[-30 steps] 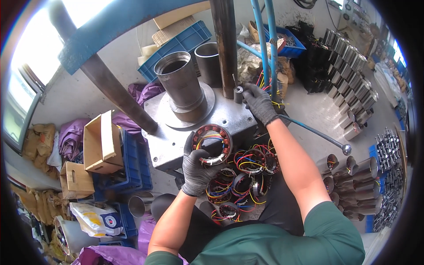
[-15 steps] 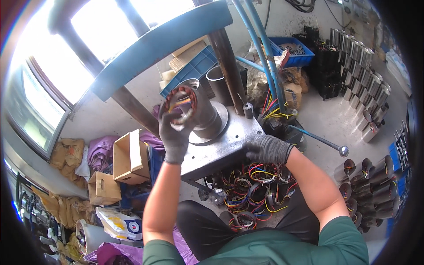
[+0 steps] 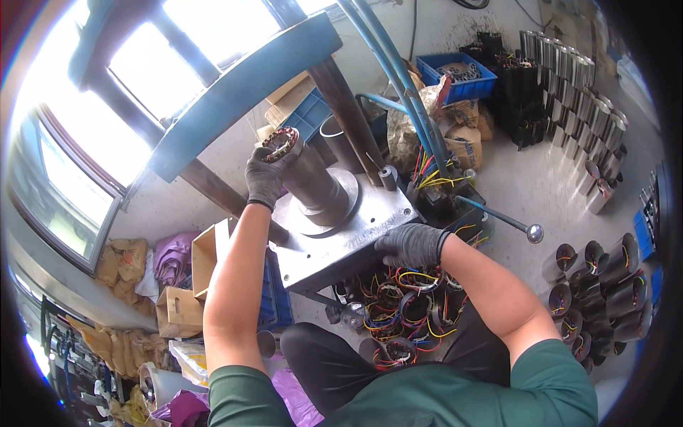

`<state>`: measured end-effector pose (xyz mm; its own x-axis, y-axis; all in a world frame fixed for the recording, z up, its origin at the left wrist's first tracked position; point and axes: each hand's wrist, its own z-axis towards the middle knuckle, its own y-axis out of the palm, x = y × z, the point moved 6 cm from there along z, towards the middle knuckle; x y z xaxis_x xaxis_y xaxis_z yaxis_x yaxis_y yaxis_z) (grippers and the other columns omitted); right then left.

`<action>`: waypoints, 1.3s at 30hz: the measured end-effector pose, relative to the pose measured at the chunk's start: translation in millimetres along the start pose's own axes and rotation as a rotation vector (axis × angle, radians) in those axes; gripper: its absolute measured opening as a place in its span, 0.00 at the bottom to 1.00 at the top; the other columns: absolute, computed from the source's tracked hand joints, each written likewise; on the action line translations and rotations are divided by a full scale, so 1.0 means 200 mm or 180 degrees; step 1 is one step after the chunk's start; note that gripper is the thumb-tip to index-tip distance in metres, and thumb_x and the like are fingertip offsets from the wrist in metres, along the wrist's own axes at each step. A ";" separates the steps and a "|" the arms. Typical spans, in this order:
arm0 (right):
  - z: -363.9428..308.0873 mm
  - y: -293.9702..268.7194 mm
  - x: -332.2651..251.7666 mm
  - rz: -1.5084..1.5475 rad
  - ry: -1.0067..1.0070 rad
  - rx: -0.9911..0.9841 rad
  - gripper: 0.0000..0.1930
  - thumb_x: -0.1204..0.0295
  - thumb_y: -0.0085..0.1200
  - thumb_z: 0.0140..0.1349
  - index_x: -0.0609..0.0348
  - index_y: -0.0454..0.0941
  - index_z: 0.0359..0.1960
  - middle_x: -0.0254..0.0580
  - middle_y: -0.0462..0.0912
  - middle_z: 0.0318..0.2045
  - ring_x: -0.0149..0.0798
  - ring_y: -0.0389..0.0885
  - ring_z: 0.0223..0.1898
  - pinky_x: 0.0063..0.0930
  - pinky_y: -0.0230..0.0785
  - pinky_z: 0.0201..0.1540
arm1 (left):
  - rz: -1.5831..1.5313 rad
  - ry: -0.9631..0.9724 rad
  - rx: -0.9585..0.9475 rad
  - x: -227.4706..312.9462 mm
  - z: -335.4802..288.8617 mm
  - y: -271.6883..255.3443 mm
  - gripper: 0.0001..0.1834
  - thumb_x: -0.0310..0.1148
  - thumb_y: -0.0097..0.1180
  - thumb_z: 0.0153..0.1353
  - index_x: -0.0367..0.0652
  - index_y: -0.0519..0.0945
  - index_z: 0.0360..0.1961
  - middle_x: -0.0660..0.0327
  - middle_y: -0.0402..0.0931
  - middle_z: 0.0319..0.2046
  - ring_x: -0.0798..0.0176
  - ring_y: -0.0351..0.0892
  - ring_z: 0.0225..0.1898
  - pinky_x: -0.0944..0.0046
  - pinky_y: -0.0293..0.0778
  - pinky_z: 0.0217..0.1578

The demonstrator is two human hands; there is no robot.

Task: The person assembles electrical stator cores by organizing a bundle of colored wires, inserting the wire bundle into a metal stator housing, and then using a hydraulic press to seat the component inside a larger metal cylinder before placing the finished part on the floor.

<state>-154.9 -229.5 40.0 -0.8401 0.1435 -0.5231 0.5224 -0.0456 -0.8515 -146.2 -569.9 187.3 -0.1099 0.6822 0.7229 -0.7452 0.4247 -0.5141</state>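
Observation:
My left hand (image 3: 265, 176), in a dark grey knit glove, is closed around the side of a motor stator (image 3: 282, 144), a ring with reddish-brown windings. The stator sits at the upper end of a dark metal cylinder (image 3: 313, 178), which stands on a round base on the press's steel plate (image 3: 341, 231). Whether it is inside the cylinder's mouth or resting on the rim, I cannot tell. My right hand (image 3: 413, 245), gloved alike, rests at the plate's near right edge with bent fingers closed over it; its fingertips are partly hidden.
Dark posts and a blue crossbeam (image 3: 249, 92) frame the plate. A ball-ended lever (image 3: 501, 218) sticks out right. Wired stators (image 3: 416, 309) crowd the floor below the plate. Steel cylinders (image 3: 569, 92) stand stacked at far right, dark housings (image 3: 612, 306) nearer. Cardboard boxes (image 3: 178, 312) lie left.
My left hand has carried the stator up and left, from in front of the cylinder onto its upper end. My right hand stays at the plate's edge. The whole view has shifted slightly.

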 end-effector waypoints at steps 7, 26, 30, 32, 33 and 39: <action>0.00 0.04 0.02 -0.0078 -0.0008 0.0049 0.22 0.57 0.57 0.67 0.54 0.80 0.57 0.57 0.86 0.48 0.58 0.84 0.53 0.48 0.74 0.60 | 0.0445 -0.0072 0.0037 0.10 -0.05 0.01 0.27 0.38 0.83 0.46 0.39 0.85 0.45 0.56 0.87 0.37 0.60 0.85 0.39 0.61 0.80 0.46; 0.01 0.10 0.01 -0.0126 -0.0121 -0.0117 0.18 0.61 0.57 0.66 0.58 0.82 0.51 0.57 0.86 0.46 0.57 0.84 0.52 0.47 0.74 0.58 | 0.0148 0.1084 0.0019 -0.06 0.02 0.01 0.29 0.32 0.84 0.43 0.42 0.78 0.42 0.53 0.79 0.43 0.56 0.83 0.43 0.60 0.82 0.47; -0.01 0.09 0.05 0.0138 -0.0446 0.0390 0.12 0.68 0.58 0.63 0.57 0.83 0.46 0.57 0.86 0.40 0.58 0.85 0.47 0.47 0.77 0.53 | -0.0842 0.0364 -0.0157 -0.05 -0.10 -0.07 0.39 0.28 0.74 0.58 0.48 0.68 0.69 0.51 0.79 0.53 0.60 0.81 0.48 0.63 0.81 0.51; -0.01 0.08 0.05 0.0154 -0.0591 0.0453 0.10 0.72 0.58 0.62 0.57 0.83 0.44 0.56 0.86 0.36 0.59 0.86 0.43 0.47 0.78 0.48 | -0.1195 0.0078 0.0009 -0.09 -0.21 -0.16 0.43 0.26 0.70 0.64 0.51 0.61 0.76 0.51 0.78 0.56 0.61 0.80 0.51 0.64 0.80 0.53; -0.01 0.05 0.03 0.0039 -0.0557 0.0540 0.09 0.72 0.58 0.61 0.56 0.83 0.43 0.56 0.85 0.35 0.59 0.86 0.42 0.47 0.78 0.47 | -0.1152 0.0128 0.0074 -0.12 -0.30 -0.25 0.40 0.26 0.69 0.64 0.49 0.63 0.75 0.52 0.78 0.55 0.62 0.80 0.51 0.64 0.80 0.53; -0.02 0.01 -0.04 0.0372 -0.1118 0.0858 0.08 0.79 0.65 0.55 0.59 0.85 0.37 0.48 0.86 0.33 0.50 0.87 0.36 0.39 0.80 0.43 | -0.1032 -0.0340 0.0219 -0.62 -1.17 -0.58 0.20 0.23 0.64 0.68 0.37 0.78 0.60 0.60 0.82 0.50 0.66 0.80 0.52 0.66 0.77 0.55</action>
<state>-146.9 -226.6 42.0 -0.8006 -0.2197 -0.5574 0.5991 -0.3038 -0.7408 107.7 -563.6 49.4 0.0744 0.4507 0.8896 -0.7949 0.5655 -0.2200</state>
